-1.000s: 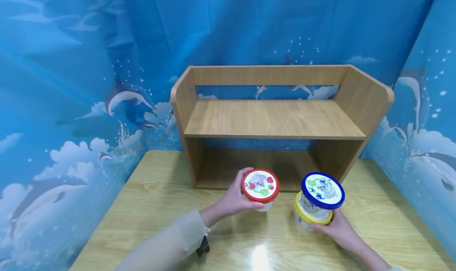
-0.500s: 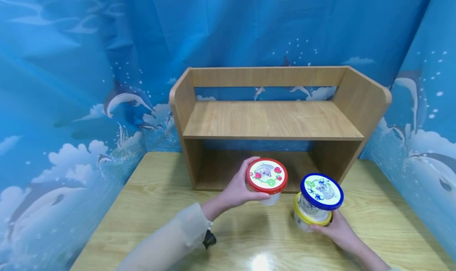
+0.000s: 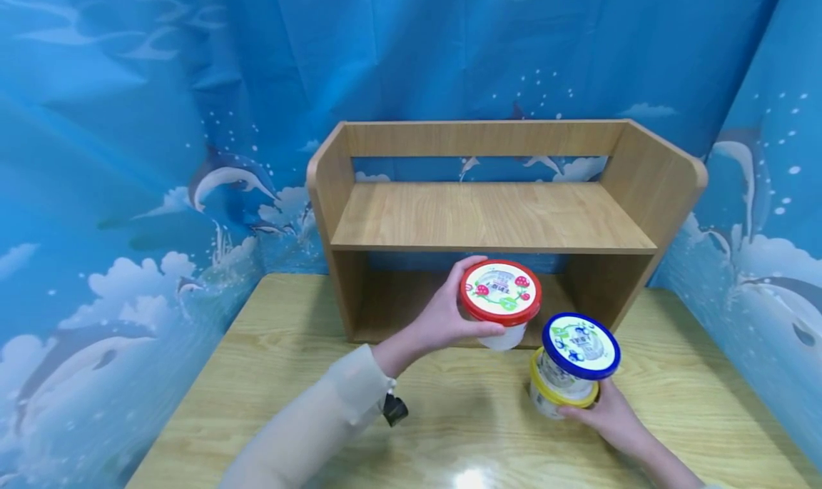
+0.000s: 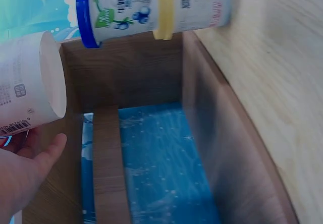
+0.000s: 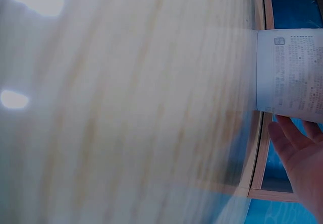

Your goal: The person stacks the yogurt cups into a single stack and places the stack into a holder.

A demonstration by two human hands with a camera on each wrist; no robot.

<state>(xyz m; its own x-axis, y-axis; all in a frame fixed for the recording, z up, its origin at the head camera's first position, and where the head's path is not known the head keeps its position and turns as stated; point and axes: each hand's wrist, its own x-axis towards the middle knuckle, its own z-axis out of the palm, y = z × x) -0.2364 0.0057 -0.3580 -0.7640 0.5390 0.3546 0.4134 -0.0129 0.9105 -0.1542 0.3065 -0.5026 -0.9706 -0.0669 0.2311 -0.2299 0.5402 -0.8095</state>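
My left hand grips a white tub with a red strawberry lid, held in the air left of and above the stack. In the left wrist view the tub's bare bottom faces the stack. A tub with a blue blueberry lid stands on a yellow-lidded tub on the table. My right hand holds the yellow-lidded tub from the right side. In the right wrist view its fingers curl at the white tub wall.
Behind the tubs stands a two-level wooden shelf, its side panels rising left and right. The wooden table runs under it. A blue curtain with dolphins hangs behind. A small black object is at my left wrist.
My left hand has lifted the red-lidded tub and moved it right and upward, nearer the blue lid. My right hand and the stack have hardly moved.
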